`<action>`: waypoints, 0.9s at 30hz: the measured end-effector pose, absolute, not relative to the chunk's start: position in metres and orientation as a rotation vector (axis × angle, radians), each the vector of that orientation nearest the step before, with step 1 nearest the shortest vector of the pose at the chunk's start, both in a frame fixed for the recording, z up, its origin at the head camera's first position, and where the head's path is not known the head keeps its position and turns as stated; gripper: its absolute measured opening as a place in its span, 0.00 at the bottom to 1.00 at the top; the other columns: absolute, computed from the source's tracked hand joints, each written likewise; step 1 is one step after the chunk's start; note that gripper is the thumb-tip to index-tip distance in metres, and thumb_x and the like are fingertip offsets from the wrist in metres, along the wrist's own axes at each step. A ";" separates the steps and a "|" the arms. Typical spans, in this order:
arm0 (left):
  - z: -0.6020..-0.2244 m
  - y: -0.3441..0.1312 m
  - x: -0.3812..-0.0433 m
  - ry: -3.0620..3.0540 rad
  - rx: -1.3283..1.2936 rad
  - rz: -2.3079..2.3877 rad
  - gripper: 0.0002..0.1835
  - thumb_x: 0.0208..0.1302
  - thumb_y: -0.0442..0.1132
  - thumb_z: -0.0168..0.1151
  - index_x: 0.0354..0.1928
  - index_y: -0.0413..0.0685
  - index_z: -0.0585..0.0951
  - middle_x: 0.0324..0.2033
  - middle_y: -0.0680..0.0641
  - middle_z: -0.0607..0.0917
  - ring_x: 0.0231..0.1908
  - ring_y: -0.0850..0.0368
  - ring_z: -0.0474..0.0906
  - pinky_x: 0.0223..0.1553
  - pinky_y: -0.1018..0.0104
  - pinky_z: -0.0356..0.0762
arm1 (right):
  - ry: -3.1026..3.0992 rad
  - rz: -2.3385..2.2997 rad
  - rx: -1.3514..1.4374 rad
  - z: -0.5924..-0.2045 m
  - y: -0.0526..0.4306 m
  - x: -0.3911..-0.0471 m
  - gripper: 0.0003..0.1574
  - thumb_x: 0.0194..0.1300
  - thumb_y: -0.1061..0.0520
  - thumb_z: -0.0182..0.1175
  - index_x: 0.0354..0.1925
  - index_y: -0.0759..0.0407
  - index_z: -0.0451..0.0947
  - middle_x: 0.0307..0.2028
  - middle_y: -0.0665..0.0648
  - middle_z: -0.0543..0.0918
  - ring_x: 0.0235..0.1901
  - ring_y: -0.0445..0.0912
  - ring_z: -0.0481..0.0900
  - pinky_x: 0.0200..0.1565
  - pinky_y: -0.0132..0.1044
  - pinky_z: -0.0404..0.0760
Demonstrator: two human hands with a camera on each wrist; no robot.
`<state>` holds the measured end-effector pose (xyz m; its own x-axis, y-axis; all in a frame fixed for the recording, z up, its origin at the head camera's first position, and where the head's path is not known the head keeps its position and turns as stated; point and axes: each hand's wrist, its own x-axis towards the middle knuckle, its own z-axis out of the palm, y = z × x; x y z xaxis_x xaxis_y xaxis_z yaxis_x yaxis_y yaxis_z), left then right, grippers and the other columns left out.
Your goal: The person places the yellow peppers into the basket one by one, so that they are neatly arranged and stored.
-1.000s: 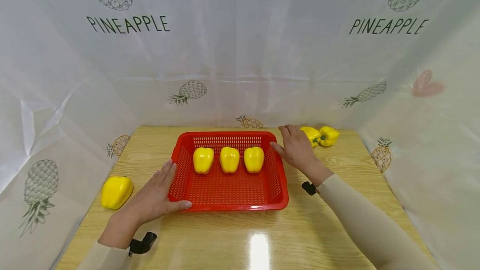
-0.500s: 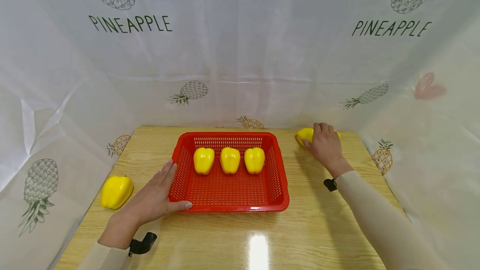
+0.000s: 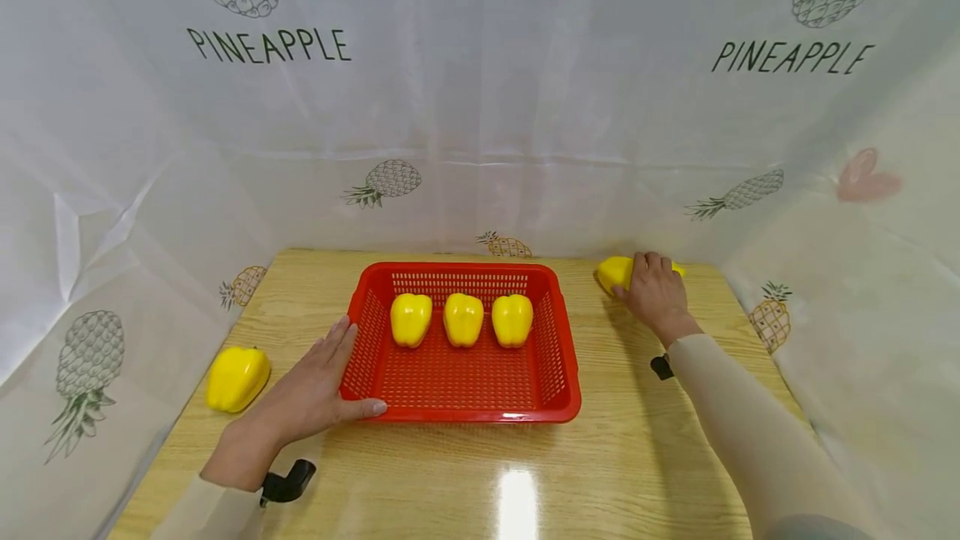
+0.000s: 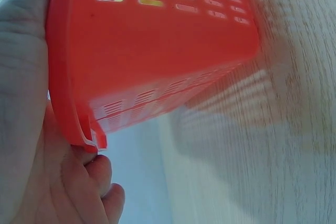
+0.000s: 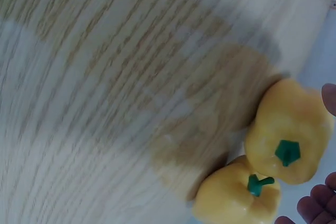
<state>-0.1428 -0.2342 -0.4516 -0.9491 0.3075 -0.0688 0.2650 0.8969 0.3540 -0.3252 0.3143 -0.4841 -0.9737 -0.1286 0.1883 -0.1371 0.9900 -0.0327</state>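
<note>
Kept left grip (image 3: 311,390) resting, straight-fingered, on red basket (image 3: 465,416) bearing three yellow peppers (image 3: 462,320); had moved half-curled right grip (image 3: 656,290) from basketside to two far-right peppers (image 3: 615,272), apparently within reach; couldn't tell whether holding either.

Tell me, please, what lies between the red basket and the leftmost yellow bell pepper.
The left hand and some wooden tabletop, in the head view.

Left hand (image 3: 300,394) with fingers (image 3: 337,347) straight, thumb (image 3: 362,410) spread wide, right arm (image 3: 750,419) stretched farther forward, right hand (image 3: 656,297) palm down
</note>
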 end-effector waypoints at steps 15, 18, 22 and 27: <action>-0.452 -0.233 -0.144 2.920 0.419 0.529 0.73 0.55 0.81 0.65 0.83 0.32 0.48 0.84 0.33 0.46 0.81 0.29 0.49 0.78 0.33 0.55 | -2.979 0.036 0.158 -0.492 0.313 -0.329 0.44 0.76 0.42 0.62 0.64 0.79 0.62 0.56 0.78 0.71 0.55 0.72 0.71 0.51 0.67 0.79; -0.452 -0.233 -0.144 2.911 0.412 0.533 0.73 0.55 0.81 0.64 0.83 0.32 0.48 0.84 0.34 0.46 0.81 0.30 0.49 0.79 0.33 0.54 | -2.963 0.017 0.179 -0.494 0.314 -0.328 0.44 0.76 0.43 0.63 0.64 0.80 0.63 0.57 0.78 0.71 0.55 0.73 0.71 0.52 0.67 0.79; -0.452 -0.234 -0.144 2.916 0.418 0.533 0.73 0.55 0.81 0.64 0.83 0.32 0.48 0.84 0.33 0.46 0.81 0.28 0.50 0.78 0.32 0.55 | -2.942 0.001 0.215 -0.496 0.315 -0.325 0.42 0.74 0.45 0.66 0.63 0.78 0.64 0.58 0.77 0.72 0.56 0.73 0.71 0.54 0.67 0.79; -0.452 -0.234 -0.144 2.913 0.410 0.529 0.73 0.55 0.81 0.64 0.83 0.32 0.48 0.84 0.33 0.46 0.81 0.28 0.50 0.78 0.32 0.55 | -2.909 0.028 0.278 -0.499 0.317 -0.322 0.42 0.72 0.47 0.69 0.64 0.78 0.64 0.60 0.77 0.73 0.57 0.73 0.72 0.57 0.66 0.79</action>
